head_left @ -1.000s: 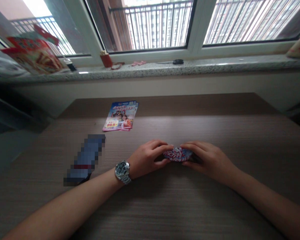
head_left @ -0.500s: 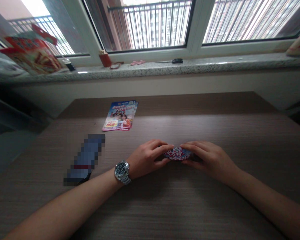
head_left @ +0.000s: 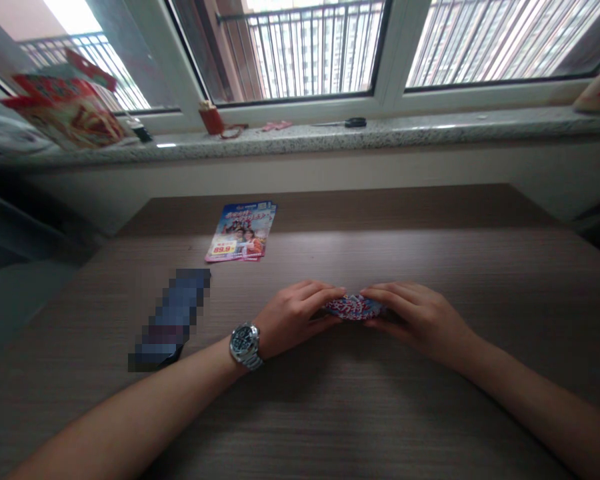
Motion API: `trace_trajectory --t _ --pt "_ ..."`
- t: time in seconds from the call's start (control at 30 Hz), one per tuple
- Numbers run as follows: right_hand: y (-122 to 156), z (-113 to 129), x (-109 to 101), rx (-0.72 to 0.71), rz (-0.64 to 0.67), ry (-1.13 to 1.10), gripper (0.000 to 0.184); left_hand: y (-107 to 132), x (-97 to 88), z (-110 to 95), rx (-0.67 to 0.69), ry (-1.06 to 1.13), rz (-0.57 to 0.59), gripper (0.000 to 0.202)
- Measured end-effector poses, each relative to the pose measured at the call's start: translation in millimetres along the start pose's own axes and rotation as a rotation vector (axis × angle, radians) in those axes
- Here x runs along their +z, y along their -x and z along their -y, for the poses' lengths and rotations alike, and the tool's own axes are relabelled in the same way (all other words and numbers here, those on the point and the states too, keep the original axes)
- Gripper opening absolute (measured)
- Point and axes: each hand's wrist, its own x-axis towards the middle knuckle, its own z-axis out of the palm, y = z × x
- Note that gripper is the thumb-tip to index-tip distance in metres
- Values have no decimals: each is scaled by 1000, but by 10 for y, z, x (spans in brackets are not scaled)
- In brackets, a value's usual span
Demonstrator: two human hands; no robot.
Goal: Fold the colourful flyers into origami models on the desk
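Note:
Between my two hands is a small folded paper (head_left: 355, 307), printed in red, white and pale blue, much like the flyers on the table. My left hand (head_left: 300, 312), with a metal watch (head_left: 245, 340) on its wrist, pinches the paper's left end between thumb and fingers. From the other side my right hand (head_left: 420, 313) grips the right end the same way. Both ends are partly hidden by my fingers. The paper is low over the brown table (head_left: 380, 400); whether it touches the surface I cannot tell.
A few flyers (head_left: 243, 230) lie stacked toward the table's far left. Nearer my left forearm is a dark, pixelated flat object (head_left: 173, 320). On the stone windowsill (head_left: 405, 137) are scissors (head_left: 350, 123), a red container (head_left: 211, 119) and a red food bag (head_left: 75, 110).
Almost nothing differs. Both hands keep their hold on the folded paper, with only a very slight shift of the fingers.

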Motion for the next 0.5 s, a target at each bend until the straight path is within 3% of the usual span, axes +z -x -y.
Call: trace_trajectory --t 0.33,0.5 --pt "6 -9 11 7 34 -13 40 14 11 17 14 4 32 36" --pt "3 2 0 7 10 -20 28 5 -1 8 15 3 29 35"
